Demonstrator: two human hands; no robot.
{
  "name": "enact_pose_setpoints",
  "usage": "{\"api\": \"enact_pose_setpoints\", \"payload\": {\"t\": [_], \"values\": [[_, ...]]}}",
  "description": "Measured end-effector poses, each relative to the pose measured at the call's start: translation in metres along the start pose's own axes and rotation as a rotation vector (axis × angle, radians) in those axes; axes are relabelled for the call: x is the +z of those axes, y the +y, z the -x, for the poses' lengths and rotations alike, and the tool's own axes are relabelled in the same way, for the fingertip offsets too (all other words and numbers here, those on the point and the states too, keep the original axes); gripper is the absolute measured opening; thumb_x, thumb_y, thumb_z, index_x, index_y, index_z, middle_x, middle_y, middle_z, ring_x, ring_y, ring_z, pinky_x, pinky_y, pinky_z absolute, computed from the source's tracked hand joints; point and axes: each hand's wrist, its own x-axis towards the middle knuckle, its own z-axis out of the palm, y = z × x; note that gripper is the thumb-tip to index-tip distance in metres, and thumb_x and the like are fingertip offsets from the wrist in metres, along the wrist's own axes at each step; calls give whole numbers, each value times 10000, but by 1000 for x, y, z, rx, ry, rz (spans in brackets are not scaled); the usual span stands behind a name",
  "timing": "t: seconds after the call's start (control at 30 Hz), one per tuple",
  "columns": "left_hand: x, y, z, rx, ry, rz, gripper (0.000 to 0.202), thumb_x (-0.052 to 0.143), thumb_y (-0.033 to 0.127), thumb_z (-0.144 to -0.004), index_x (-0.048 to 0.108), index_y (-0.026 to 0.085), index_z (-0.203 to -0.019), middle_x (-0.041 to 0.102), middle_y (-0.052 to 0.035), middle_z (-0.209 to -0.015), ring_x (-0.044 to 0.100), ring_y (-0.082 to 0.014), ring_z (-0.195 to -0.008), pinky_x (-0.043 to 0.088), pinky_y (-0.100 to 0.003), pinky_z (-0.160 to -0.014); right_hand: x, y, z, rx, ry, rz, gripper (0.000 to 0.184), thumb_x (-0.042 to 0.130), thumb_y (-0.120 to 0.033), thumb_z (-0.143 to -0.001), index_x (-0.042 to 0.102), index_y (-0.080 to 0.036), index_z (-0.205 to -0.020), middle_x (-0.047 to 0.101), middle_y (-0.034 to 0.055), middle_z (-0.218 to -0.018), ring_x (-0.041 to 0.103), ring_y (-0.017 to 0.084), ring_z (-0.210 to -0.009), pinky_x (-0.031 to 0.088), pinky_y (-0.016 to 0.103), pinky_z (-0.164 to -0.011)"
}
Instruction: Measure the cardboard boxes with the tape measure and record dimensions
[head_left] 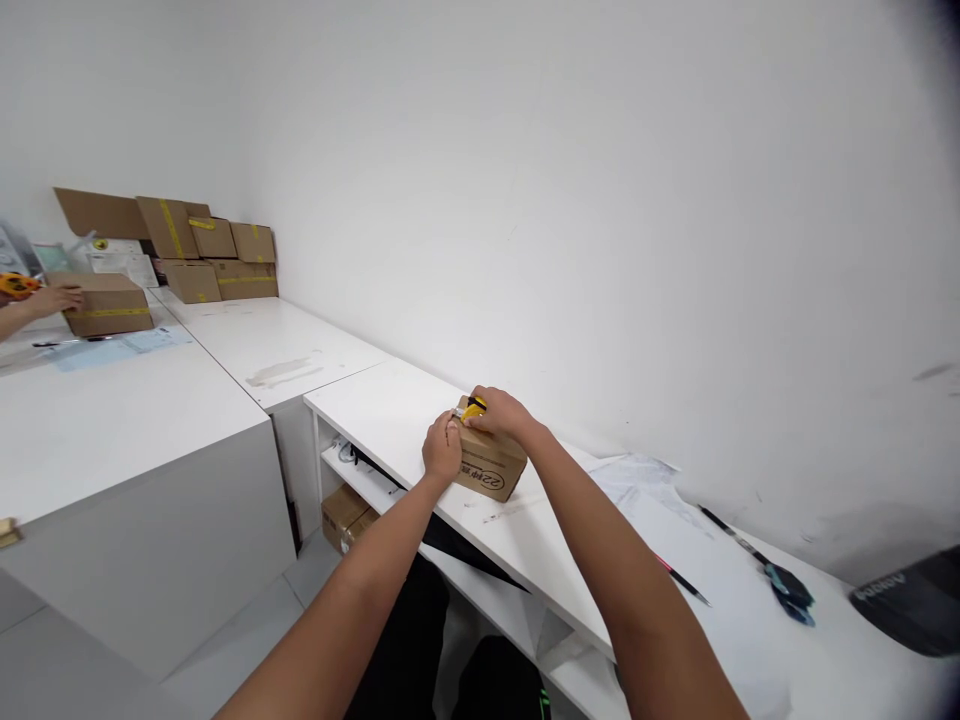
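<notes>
A small brown cardboard box (491, 472) with dark printing rests on the narrow white table below me. My left hand (442, 450) grips its left end, thumb on top near the edge. In the fingers of my right hand (499, 412) is a yellow and black tape measure (474, 408), held against the top of the box. A short pale strip shows between the tape measure and my left thumb. The palm side of each hand is hidden.
Paper sheets (637, 485), a red-and-black pen (682, 580), a dark pen (731, 535) and a black case (911, 600) lie to the right. At far left another person's hand (56, 299) touches a box (109, 305). Cardboard boxes (214, 240) are stacked behind; a wall borders the table.
</notes>
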Motion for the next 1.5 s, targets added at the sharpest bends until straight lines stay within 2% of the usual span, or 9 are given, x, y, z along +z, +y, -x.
{"api": "enact_pose_setpoints", "payload": {"t": [0.2, 0.37, 0.73, 0.97, 1.17, 1.5], "values": [[-1, 1, -2, 17, -9, -19, 415, 315, 289, -966, 582, 192, -1269, 609, -74, -1317, 550, -226, -1214, 432, -401, -1048, -8, 10, 7, 48, -58, -33, 356, 671, -419, -732, 560, -226, -1010, 657, 64, -1055, 597, 208, -880, 391, 259, -633], [-2, 1, -2, 35, -14, -17, 426, 306, 292, -966, 581, 188, -1273, 607, -77, -1320, 546, -226, -1219, 424, -396, -1059, -11, 24, 18, 79, -50, -55, 362, 676, -436, -725, 569, -237, -1008, 666, 59, -1050, 609, 215, -879, 408, 266, -634], [0, -3, -4, 59, 12, 11, 416, 320, 284, -958, 596, 187, -1254, 618, -76, -1300, 549, -221, -1208, 421, -400, -1065, -11, 22, 23, 87, -30, -65, 366, 680, -416, -731, 566, -234, -1027, 661, 66, -1090, 610, 216, -922, 421, 265, -677], [1, -3, -4, 42, 5, 12, 412, 343, 290, -955, 600, 206, -1267, 625, -66, -1296, 561, -225, -1194, 435, -396, -1047, -14, 30, 32, 115, -38, -67, 356, 671, -439, -739, 563, -235, -1010, 664, 64, -1052, 612, 205, -870, 422, 259, -654], [1, -3, -5, 35, 3, 23, 421, 332, 300, -963, 590, 229, -1288, 625, -43, -1296, 549, -218, -1211, 425, -396, -1057, -16, 35, 40, 114, -17, -88, 356, 680, -421, -737, 568, -236, -1019, 665, 60, -1074, 611, 206, -904, 425, 256, -665], [-1, 1, -6, 27, 5, 11, 422, 337, 276, -949, 606, 205, -1267, 627, -55, -1296, 561, -234, -1190, 442, -404, -1034, -18, 35, 45, 125, -19, -72, 346, 671, -432, -739, 562, -239, -1005, 655, 59, -1095, 603, 208, -926, 420, 258, -666]]}}
